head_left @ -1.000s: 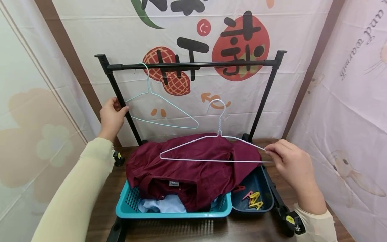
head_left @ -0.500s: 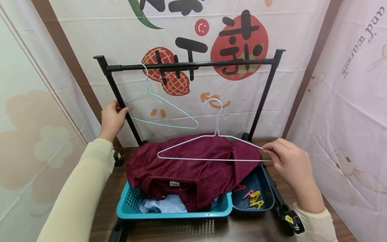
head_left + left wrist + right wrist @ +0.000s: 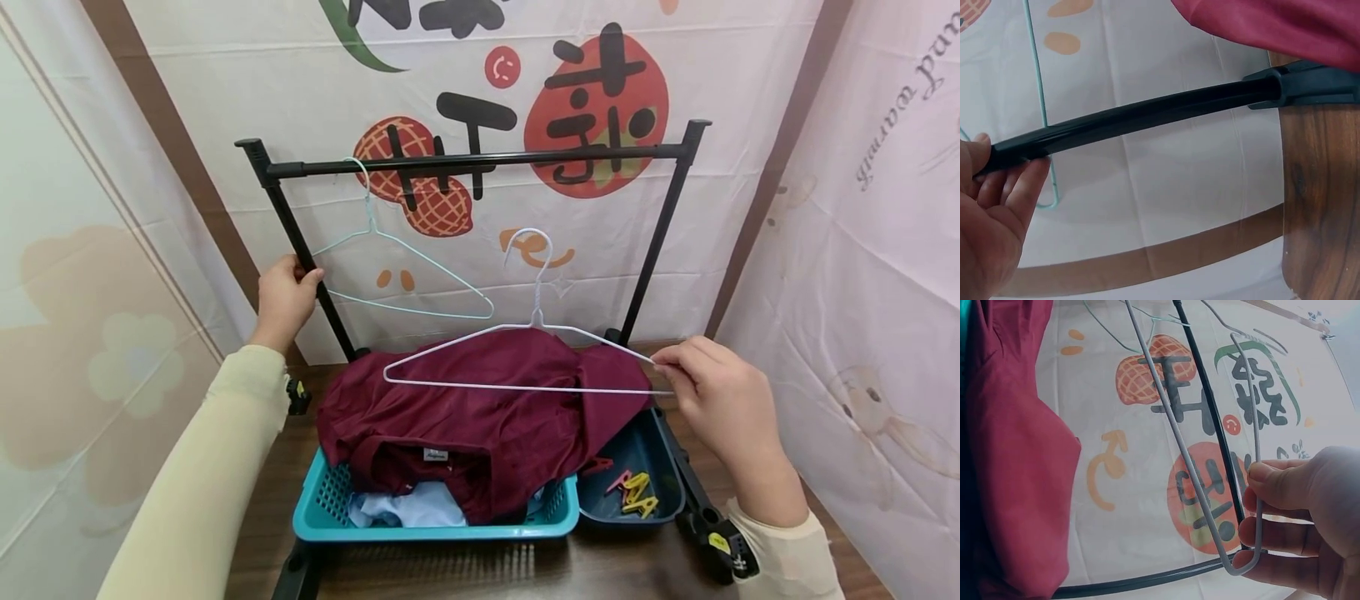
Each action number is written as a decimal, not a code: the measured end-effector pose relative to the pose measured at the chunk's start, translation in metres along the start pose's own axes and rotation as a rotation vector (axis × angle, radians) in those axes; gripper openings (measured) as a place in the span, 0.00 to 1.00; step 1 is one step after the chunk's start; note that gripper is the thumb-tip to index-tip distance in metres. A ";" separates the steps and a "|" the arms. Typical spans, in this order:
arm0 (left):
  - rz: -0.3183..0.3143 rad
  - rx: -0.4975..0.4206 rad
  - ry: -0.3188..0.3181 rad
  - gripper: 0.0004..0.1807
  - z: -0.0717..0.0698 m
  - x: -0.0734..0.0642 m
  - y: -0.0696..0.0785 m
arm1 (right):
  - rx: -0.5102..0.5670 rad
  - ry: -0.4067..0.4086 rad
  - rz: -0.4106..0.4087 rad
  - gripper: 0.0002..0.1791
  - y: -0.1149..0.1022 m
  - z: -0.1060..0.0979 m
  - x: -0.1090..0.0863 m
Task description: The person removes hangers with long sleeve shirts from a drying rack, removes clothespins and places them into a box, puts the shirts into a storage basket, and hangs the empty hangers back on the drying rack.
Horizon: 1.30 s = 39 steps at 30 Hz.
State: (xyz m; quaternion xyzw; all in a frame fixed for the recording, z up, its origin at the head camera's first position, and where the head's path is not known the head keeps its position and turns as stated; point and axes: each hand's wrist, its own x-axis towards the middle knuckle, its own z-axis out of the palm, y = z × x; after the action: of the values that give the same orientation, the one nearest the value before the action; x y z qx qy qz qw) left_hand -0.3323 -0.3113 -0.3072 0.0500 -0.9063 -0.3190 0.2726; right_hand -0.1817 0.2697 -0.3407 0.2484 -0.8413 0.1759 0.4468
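In the head view my left hand (image 3: 283,304) grips the left post (image 3: 337,325) of a black clothes rack. Its fingers and thumb lie round the post (image 3: 1147,115) in the left wrist view. My right hand (image 3: 716,404) pinches one end of a white wire hanger (image 3: 517,387), held up with its hook on top, in front of the rack. The right wrist view shows thumb and fingers at that hanger's bent corner (image 3: 1244,570). A mint-green hanger (image 3: 371,218) hangs from the rack's top bar (image 3: 480,159), near its left end.
A maroon garment (image 3: 465,408) is heaped over a teal basket (image 3: 435,533), with light-blue cloth (image 3: 408,507) beneath it. Beside it, a dark blue bin (image 3: 667,500) holds several clothespins (image 3: 637,493). Printed curtains (image 3: 825,275) stand behind and at both sides.
The white hanger has risen and shifted slightly left, its hook nearer the bar. The left hand keeps its grip on the post, a little lower than before.
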 end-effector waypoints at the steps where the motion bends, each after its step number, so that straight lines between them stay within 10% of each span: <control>1: 0.001 -0.002 0.004 0.22 0.001 0.000 -0.001 | -0.003 0.009 -0.004 0.09 -0.001 -0.001 0.001; 39: 0.020 0.032 -0.036 0.21 0.008 -0.002 -0.010 | -0.138 0.068 0.102 0.04 0.016 -0.044 0.089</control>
State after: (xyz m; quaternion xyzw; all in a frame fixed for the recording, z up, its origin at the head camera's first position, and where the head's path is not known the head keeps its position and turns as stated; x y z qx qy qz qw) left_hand -0.3359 -0.3140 -0.3194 0.0396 -0.9166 -0.3024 0.2586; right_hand -0.2047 0.2821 -0.2434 0.1679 -0.8473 0.1483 0.4816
